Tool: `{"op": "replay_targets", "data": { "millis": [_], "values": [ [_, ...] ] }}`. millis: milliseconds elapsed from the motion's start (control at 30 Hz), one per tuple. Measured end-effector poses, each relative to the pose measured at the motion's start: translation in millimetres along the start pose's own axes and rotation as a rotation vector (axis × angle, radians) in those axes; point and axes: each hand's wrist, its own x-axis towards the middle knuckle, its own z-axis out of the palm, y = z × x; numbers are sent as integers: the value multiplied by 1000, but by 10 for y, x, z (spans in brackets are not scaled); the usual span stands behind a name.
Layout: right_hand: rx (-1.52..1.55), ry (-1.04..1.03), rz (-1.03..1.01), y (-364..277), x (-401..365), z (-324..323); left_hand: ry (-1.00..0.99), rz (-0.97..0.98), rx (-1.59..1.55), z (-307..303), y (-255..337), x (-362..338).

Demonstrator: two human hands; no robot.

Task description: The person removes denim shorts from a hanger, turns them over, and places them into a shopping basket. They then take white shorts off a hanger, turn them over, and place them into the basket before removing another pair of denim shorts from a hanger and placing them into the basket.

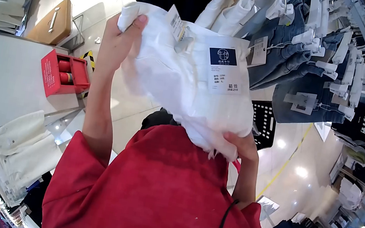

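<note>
Folded white trousers (170,69) are held up in front of my chest, between both hands. My left hand (125,38) is closed on their upper left corner, thumb on top. At the lower right, my right hand (240,147) grips the bottom edge, where loose threads hang. A large label (222,65) with a dark blue panel lies on the cloth. A smaller white tag (176,24) sticks up near the top edge.
Blue jeans (282,44) with tags hang from clip hangers at the upper right. A black plastic basket (264,126) stands on the floor behind the trousers. To the left are a red box (62,77) with extinguishers, a brown stool (52,24) and white garments (18,155).
</note>
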Motion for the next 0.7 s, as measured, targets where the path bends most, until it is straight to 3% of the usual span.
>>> {"op": "replay_targets", "data": {
  "millis": [67,100,200,367,433,533,567,600,667,700],
  "values": [
    [-50,112,105,-31,34,28,-12,11,-15,16,-2,51],
    [2,161,48,14,38,-1,3,3,-66,6,-11,63],
    [90,123,-2,37,40,-166,35,-7,-164,-20,-33,105],
    [-27,91,6,-18,33,-312,37,4,-92,43,-32,61],
    [-129,35,45,-129,-49,-340,-65,26,-159,24,40,15],
    [-860,-16,232,-436,2,-383,-250,18,-234,0,219,-81],
    [-1183,188,65,-522,-57,-282,-336,11,-224,-11,268,-100],
    [-1179,358,-38,-572,-71,-242,-425,3,-216,-7,315,-117],
    [-935,367,-372,-909,-30,92,-633,139,-182,136,419,-137],
    [-875,265,-593,-1115,9,341,-734,249,-140,256,484,-128]
  ]
}}
